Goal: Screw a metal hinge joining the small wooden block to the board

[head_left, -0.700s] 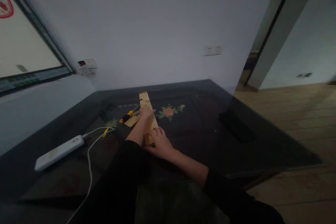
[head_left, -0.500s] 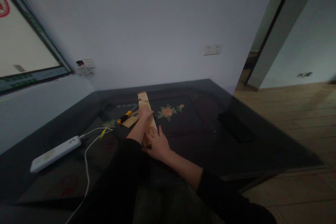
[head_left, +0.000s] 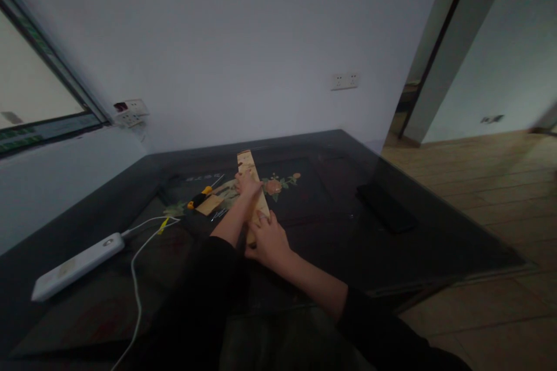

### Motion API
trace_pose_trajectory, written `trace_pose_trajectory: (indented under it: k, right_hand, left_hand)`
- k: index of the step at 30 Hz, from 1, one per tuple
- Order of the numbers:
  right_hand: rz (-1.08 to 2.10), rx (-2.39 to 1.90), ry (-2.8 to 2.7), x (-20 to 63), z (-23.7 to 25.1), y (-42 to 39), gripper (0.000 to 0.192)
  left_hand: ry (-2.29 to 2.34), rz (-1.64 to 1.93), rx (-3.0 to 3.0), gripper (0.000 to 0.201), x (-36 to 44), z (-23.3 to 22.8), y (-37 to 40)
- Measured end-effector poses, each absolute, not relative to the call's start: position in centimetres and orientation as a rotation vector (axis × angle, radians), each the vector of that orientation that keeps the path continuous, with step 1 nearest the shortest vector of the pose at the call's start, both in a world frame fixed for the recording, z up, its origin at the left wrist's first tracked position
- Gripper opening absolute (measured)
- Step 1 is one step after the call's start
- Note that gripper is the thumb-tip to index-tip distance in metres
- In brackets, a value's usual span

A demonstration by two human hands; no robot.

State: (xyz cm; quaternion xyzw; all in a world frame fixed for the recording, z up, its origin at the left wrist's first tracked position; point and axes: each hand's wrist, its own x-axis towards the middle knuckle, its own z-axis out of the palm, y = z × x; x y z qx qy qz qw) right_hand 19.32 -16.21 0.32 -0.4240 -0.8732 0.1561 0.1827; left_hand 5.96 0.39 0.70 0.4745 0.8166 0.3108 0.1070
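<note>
head view: grasping a long tan board [head_left: 259, 202] with both hands, near the middle of the dark surface [head_left: 313, 255]. left hand [head_left: 248, 184] astride the far part, with fingers over the left edge and thumb near the right edge. right hand [head_left: 270, 239] wrapped around the near end, closer to the body, with fingers across the top. no clear sight of the undersides of either grip, hence no way to judge how firm. long axis running away from the body, tilted a little left at the far end; right under both palms, with a short bare stretch between the hands and another beyond the left one. just left of the board, nearer the left hand: a yellow-and-black screwdriver [head_left: 199, 198], a small tan piece [head_left: 209, 205] and some thin bits [head_left: 219, 215]. farther left, a white power strip [head_left: 78, 265]; well to the right, a dark flat object [head_left: 386, 208].
</note>
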Motion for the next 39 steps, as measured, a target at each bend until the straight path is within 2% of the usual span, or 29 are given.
trace_pose_trajectory:
  k: [6,18,31,39]
  right_hand:
    - [0.421,-1.294,-2.381,23.9,0.0,-18.9,0.071]
    - [0.389,-1.473,-2.256,29.6,-1.9,-22.4,0.067]
    - [0.419,-1.491,-2.236,30.0,-2.5,-22.6,0.066]
    - [0.351,-1.454,-2.236,30.0,-3.4,-22.5,0.064]
  left_hand:
    - [2.348,0.851,1.43,0.076,11.6,1.1,-1.1]
    - [2.247,0.845,1.566,0.069,19.2,-0.5,-3.3]
    - [2.195,0.735,1.636,0.074,19.4,-0.8,-3.9]
    - [1.991,0.847,1.717,0.061,14.0,-1.2,-4.2]
